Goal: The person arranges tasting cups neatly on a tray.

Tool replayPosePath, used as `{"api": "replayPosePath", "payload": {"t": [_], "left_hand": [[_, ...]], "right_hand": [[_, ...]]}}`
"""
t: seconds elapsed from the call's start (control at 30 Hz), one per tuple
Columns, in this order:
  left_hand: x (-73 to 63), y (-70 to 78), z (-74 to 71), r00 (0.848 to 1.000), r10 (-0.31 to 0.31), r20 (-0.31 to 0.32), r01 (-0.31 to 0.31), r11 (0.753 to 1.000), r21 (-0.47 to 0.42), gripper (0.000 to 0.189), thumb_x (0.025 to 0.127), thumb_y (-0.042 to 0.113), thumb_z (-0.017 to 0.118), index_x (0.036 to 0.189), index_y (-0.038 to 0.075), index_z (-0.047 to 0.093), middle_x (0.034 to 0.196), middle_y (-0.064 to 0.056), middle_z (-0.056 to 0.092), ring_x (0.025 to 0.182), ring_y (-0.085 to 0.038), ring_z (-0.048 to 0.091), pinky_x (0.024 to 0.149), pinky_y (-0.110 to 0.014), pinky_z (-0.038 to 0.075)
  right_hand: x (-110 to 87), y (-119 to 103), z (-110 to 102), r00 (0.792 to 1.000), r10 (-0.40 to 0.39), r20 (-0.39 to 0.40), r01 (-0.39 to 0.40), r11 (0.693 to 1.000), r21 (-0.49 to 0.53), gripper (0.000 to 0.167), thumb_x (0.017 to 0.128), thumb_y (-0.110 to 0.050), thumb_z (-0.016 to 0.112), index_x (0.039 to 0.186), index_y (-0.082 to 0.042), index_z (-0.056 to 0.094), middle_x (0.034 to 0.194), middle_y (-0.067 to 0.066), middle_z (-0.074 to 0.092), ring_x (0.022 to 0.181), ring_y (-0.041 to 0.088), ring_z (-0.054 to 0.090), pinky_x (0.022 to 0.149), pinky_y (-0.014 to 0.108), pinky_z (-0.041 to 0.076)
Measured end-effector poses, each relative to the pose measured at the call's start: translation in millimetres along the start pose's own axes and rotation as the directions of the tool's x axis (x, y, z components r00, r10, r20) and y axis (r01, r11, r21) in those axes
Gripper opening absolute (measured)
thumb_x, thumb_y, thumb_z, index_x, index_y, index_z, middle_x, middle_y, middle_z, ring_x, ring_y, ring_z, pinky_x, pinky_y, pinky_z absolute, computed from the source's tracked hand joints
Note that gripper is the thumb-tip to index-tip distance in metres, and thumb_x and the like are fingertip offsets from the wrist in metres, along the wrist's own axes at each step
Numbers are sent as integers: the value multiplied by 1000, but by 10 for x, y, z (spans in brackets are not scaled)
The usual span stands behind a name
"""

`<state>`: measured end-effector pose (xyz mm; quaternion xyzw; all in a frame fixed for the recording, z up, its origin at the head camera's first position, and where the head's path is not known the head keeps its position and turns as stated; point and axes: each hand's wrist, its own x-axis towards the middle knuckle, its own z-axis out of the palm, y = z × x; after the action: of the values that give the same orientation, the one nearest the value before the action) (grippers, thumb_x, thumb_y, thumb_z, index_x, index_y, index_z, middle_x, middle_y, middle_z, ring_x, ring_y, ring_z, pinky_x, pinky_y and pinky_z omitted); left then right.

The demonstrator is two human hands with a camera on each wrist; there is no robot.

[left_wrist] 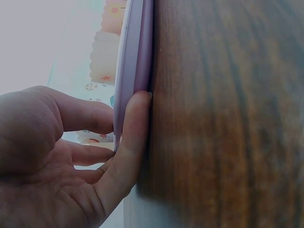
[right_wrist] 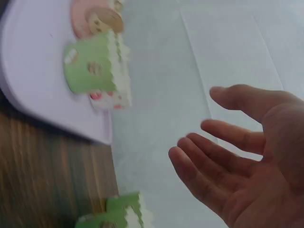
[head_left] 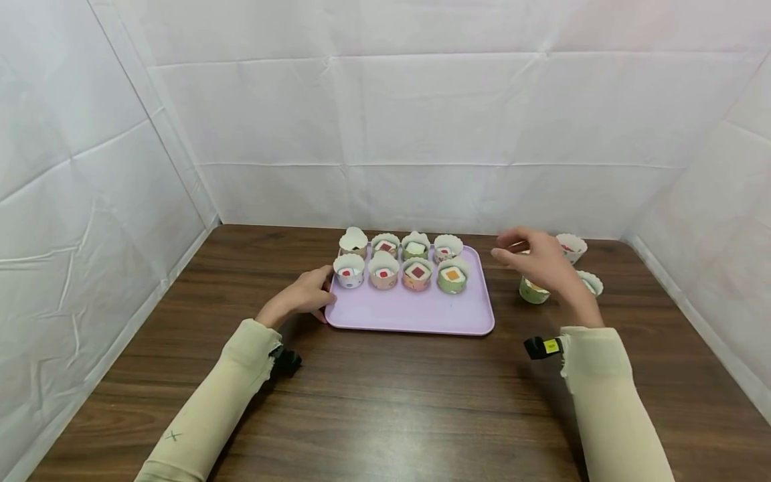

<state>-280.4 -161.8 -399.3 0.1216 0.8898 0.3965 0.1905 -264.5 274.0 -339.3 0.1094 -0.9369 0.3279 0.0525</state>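
A pale purple tray [head_left: 409, 316] lies on the table and bears several paper baking cups in two rows along its back half. Inside the cups are white pieces, some with red or orange squares on top, such as in the green cup [head_left: 452, 284] at the front row's right end. My left hand [head_left: 308, 292] pinches the tray's left edge; the left wrist view has fingers at both faces of the rim [left_wrist: 133, 61]. Right of the tray, my right hand [head_left: 545, 264] is raised with loosely bent fingers and holds nothing. It partly covers a green cup [head_left: 533, 292].
Beside and behind the right hand stand more cups, among them a white one [head_left: 572, 246] and a green one [head_left: 593, 282]. White sheets [head_left: 421, 120] wall off the back and both sides of the brown wooden table [head_left: 391, 402].
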Motion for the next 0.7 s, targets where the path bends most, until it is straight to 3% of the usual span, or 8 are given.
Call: {"api": "replayPosePath", "payload": {"t": [0.17,0.33,0.43,0.57,0.7], "left_hand": [[1,0,-5,1000,-5,-2,5,1000,1,66,94,-2,55,155,-6,29,111,-24,54,83,-31,68,61,-36,67],[2,-1,-10,1000,2,1,-2,1000,-3,68,94,-2,55,156,-6,27,112,-25,54,84,-31,68,61,-36,67],[-4,1,-8,1000,4,3,-4,1000,-6,70,94,-2,55,157,-6,25,113,-25,53,85,-32,68,62,-36,67],[-10,-3,-7,1000,8,3,-8,1000,-10,70,94,-2,54,157,-7,26,111,-25,53,84,-32,68,61,-37,67],[-4,-3,-12,1000,9,4,-9,1000,-5,70,94,-2,54,157,-7,25,111,-25,53,84,-31,68,62,-36,67]], "right_hand": [[-68,129,-161,1000,21,-14,-21,1000,21,49,102,-41,63,132,-3,63,128,22,67,108,31,71,83,31,63],[-122,323,-309,996,72,-60,-64,991,121,45,102,-33,64,131,1,63,122,23,69,83,6,74,71,20,63],[-169,478,-410,991,74,-115,-62,992,109,43,99,-33,69,128,-2,67,113,5,73,82,-7,67,68,17,60],[-252,690,-540,982,89,-166,-78,995,68,45,96,-36,73,129,-6,68,100,-25,65,87,-13,59,69,11,54],[-318,880,-629,978,108,-180,-95,992,78,49,96,-34,73,131,0,65,95,-36,59,87,-18,56,72,4,48]]}}
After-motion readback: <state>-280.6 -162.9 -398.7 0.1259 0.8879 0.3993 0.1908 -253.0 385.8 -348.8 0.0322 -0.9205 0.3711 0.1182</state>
